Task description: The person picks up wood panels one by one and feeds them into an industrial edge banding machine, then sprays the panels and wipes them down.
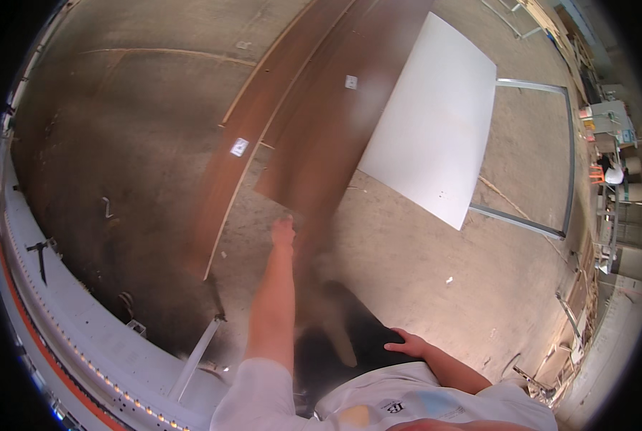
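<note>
My left arm reaches forward, and my left hand (284, 231) is closed at the near edge of a long brown wood-look panel (321, 122). The panel's near end is smeared by motion, and part of my fingers is hidden there. A small white label (351, 82) sits on its face. Close on its left lies another long brown panel (245, 172) with a pale edge and a white label of its own. My right hand (405, 343) rests on my dark trousers, fingers stretched out, holding nothing.
Right of the brown panels, a large white sheet (436, 115) lies over a grey metal frame (569, 165). At the left runs a long white machine (84, 330) with an orange stripe and a bracket arm (195, 359). Shelves with clutter (612, 144) line the far right.
</note>
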Motion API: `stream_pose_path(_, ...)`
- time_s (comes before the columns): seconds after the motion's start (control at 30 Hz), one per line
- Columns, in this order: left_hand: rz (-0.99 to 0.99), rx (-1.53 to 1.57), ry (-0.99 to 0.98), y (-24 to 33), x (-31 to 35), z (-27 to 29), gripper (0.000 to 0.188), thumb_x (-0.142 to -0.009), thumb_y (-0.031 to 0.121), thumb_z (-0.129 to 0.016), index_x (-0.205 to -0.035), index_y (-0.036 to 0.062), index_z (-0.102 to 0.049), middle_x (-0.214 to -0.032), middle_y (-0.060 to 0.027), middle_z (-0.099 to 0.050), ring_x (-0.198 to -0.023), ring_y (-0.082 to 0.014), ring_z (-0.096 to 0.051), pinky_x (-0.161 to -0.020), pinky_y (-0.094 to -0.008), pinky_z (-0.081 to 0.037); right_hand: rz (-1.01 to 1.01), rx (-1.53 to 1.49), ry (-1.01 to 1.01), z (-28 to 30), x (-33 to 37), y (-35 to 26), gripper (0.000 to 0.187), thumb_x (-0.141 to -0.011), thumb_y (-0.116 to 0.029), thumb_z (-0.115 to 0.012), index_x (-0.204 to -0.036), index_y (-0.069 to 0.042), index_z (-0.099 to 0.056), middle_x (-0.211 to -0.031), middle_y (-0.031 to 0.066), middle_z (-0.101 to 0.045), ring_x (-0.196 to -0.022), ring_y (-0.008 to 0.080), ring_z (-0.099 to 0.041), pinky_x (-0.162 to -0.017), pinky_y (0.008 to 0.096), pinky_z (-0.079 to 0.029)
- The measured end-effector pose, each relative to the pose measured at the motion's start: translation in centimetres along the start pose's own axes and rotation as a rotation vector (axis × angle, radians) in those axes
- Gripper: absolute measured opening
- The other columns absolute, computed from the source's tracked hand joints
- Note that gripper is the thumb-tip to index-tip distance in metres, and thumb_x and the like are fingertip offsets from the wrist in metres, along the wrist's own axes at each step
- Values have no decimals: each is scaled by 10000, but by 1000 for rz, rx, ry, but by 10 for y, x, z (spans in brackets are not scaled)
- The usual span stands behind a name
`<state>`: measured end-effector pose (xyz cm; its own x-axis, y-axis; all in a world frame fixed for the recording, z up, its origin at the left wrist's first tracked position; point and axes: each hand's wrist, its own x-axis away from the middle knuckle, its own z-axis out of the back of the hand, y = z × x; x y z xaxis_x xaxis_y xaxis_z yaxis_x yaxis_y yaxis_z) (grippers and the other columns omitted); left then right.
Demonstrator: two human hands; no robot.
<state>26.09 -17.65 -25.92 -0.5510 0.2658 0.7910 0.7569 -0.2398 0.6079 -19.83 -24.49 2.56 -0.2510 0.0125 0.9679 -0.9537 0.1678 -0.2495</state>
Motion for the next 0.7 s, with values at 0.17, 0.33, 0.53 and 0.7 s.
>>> stream_pose_path(0.17, 77, 58, 116, 28, -27, -43, 245, -938, 230, -708, -1056, 50, -591, -916, -42, -606, -729, -162, -542, -619, -336, -520, -27, -2, 62, -1, 0, 9, 876, -809, -581, -754, -1479, -106, -449, -1342, 172, -609, -1254, 278, -572, -1074, 371, -427)
stream_pose_path(0.33, 8, 107, 81, 29, -9, -33, 387, -861, 171, -795, -1050, -23, -518, -838, -67, -568, -587, -160, -522, -505, -313, -519, 5, 66, 88, 0, 1, 1, 875, -809, -592, -743, -1466, -84, -467, -1361, 184, -597, -1271, 288, -562, -1082, 370, -420)
stream_pose_path(0.53, 22, 112, 75, 16, 79, -4, 300, -887, 177, -768, -1085, 34, -593, -856, -20, -604, -623, -122, -533, -603, -310, -578, 35, 114, 104, -8, -14, 2, 879, -806, -602, -742, -1453, -69, -479, -1331, 176, -613, -1222, 281, -591, -1057, 368, -443)
stream_pose_path(0.7, -20, 144, 79, 15, 187, 54, 342, -867, 144, -769, -1117, -11, -595, -922, -65, -619, -686, -148, -590, -579, -309, -583, 74, 223, 117, -21, -17, -8, 925, -775, -666, -719, -1434, -53, -504, -1356, 220, -594, -1281, 335, -558, -1079, 391, -429)
